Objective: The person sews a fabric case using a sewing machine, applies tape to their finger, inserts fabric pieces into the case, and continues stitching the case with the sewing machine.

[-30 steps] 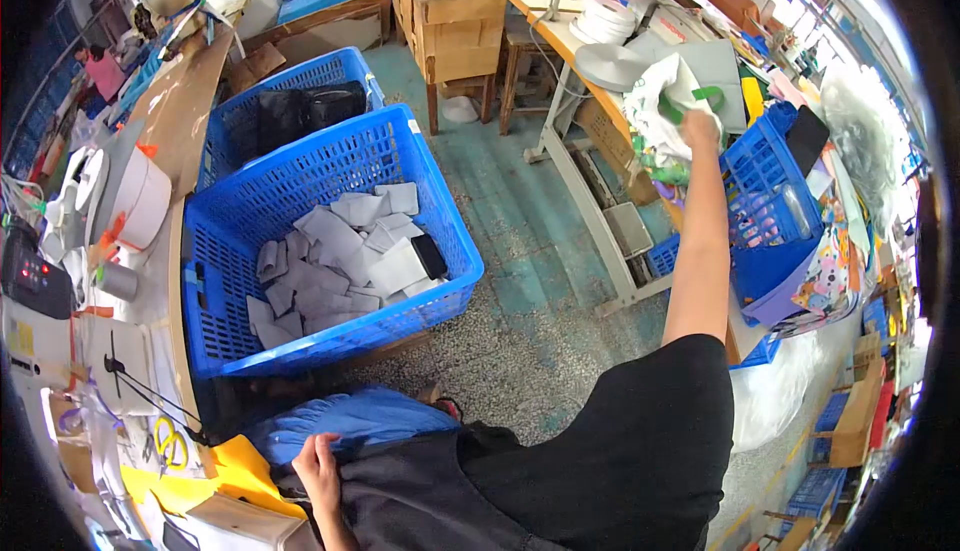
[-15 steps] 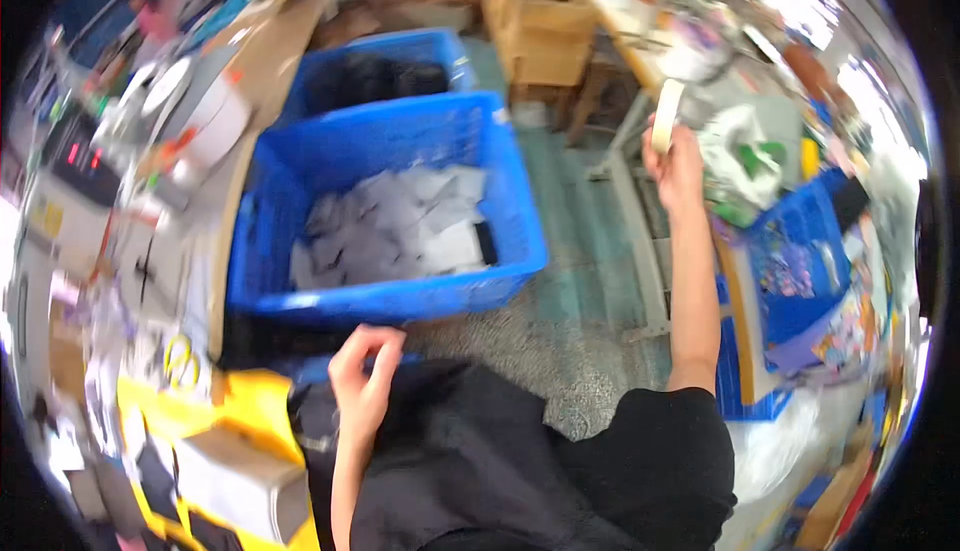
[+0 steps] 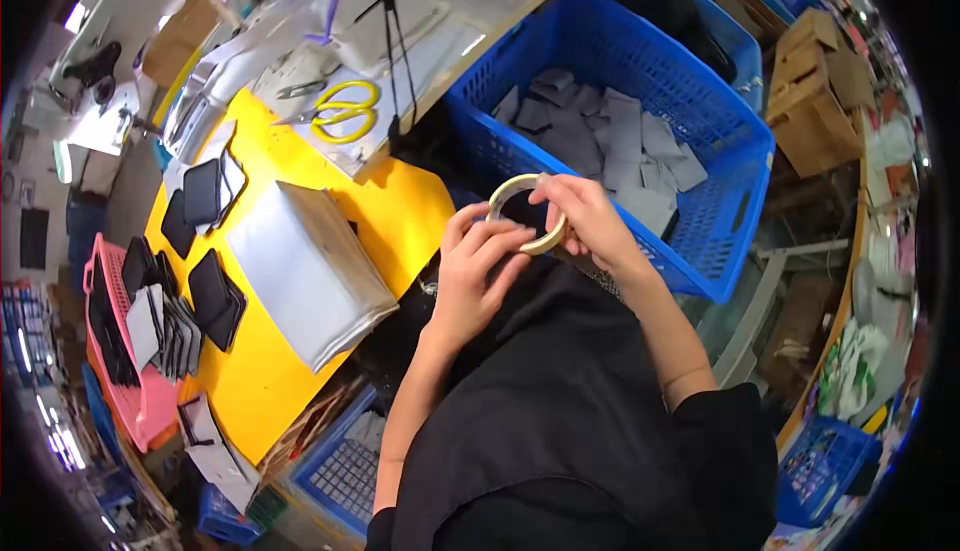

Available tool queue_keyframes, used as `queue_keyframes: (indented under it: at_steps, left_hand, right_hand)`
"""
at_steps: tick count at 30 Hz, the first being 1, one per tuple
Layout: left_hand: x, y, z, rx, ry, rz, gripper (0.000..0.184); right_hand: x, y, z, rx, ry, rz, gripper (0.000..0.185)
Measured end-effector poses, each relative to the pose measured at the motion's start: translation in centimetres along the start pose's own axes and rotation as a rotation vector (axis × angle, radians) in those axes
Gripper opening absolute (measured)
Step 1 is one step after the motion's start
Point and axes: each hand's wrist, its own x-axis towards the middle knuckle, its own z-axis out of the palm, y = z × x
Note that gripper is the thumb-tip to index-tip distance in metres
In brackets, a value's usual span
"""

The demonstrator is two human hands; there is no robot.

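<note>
A pale roll of tape [image 3: 504, 191] is held up in front of my black apron. My right hand [image 3: 590, 219] pinches its far right side between thumb and fingers. My left hand [image 3: 472, 276] grips the ring from the near left, fingers curled against its edge. Left of my hands, a block-shaped bundle in a clear wrapper [image 3: 305, 266] lies on a yellow sheet [image 3: 415, 201]. Small black pouches [image 3: 215, 296] lie beyond the bundle. Yellow-handled scissors [image 3: 345, 111] rest on the table behind it.
A blue crate [image 3: 700, 241] with grey pieces inside stands just past my hands. At far left, a pink basket [image 3: 145, 406] holds black and grey pieces. A cardboard box [image 3: 815, 121] is at the back right; another blue crate [image 3: 345, 476] sits below the table.
The view has swung left towards the yellow sheet. My right hand has brought the roll of tape in from the right, and my left hand has taken hold of it too.
</note>
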Motion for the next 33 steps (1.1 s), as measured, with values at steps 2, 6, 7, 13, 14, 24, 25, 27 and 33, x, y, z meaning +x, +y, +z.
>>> queue_keyframes:
  at_steps: [2, 6, 7, 13, 14, 24, 25, 27, 33]
  left_hand:
    - [-0.7, -1.6, 0.0, 0.005, 0.006, -0.039, 0.015]
    - [-2.0, -3.4, 0.1, -0.423, 0.144, -0.321, 0.015]
    - [-2.2, -3.6, 0.2, -0.480, 0.163, -0.355, 0.016]
    - [-1.4, -5.3, -0.1, -0.297, 0.176, -0.130, 0.019]
    - [-1.3, -5.4, -0.2, -0.303, 0.177, -0.135, 0.019]
    - [-2.1, -5.3, -1.1, -0.477, 0.313, -0.450, 0.020]
    - [-2.2, -5.3, -1.2, -0.600, 0.339, -0.542, 0.021]
    - [-2.5, -5.3, -1.3, -0.660, 0.342, -0.544, 0.022]
    - [-3.1, -4.9, -1.7, -1.198, 0.399, -0.599, 0.025]
  right_hand:
    - [0.9, -1.0, 1.2, 0.086, -0.038, -0.036, 0.031]
    - [1.9, -0.8, 4.1, 0.192, -0.062, -0.177, 0.027]
    - [1.9, -0.5, 4.7, 0.101, -0.024, -0.253, 0.026]
    - [2.7, -0.1, 5.5, -0.045, 0.080, -0.453, 0.010]
    - [2.8, 0.0, 5.3, -0.082, 0.031, -0.452, 0.010]
    - [4.4, 1.8, 4.9, -0.391, -0.096, -0.769, 0.020]
    - [4.6, 1.7, 4.9, -0.394, -0.108, -0.771, 0.020]
    - [5.1, 1.6, 5.0, -0.554, -0.148, -0.937, 0.024]
    - [5.3, 2.1, 4.8, -0.721, -0.129, -1.044, 0.029]
